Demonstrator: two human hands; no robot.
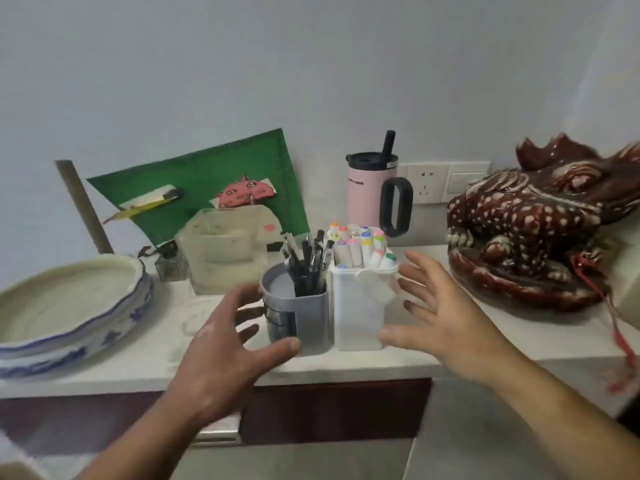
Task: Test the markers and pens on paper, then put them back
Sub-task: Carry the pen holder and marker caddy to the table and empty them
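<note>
Pens (308, 261), black and bunched upright, fill the rear compartment of a grey pen holder (311, 317) near the front edge of a pale countertop (346, 367). Just beside it at three o'clock stands a white translucent marker box (353, 320), with pastel-capped markers (360, 244) rising cap-up from its open top. The left hand (225, 344) reaches in from seven o'clock of the pen holder. Its fingers are spread wide and grip nothing, and the thumb stretches across the holder's lower front. Whether skin meets plastic cannot be told. The right hand (440, 327) sits at four o'clock of the marker box, also splayed wide and holding nothing, with the palm turned toward the box. Its thumb tip is just beside the box's lower right corner, and contact there is unclear too. At twelve o'clock behind the markers, a pink tumbler (363, 199) with a black lid, straw and handle stands before a wall socket (427, 181). At ten o'clock is a cloudy plastic container (221, 251), and behind it a green cutting mat (207, 178) leans on the wall. A blue-and-white ceramic basin (69, 306) sits at nine o'clock, at the counter's left end. At two o'clock crouches a dark red glazed toad figurine (526, 230) speckled white, and a red cord (620, 334) trails from it over the counter's edge.
</note>
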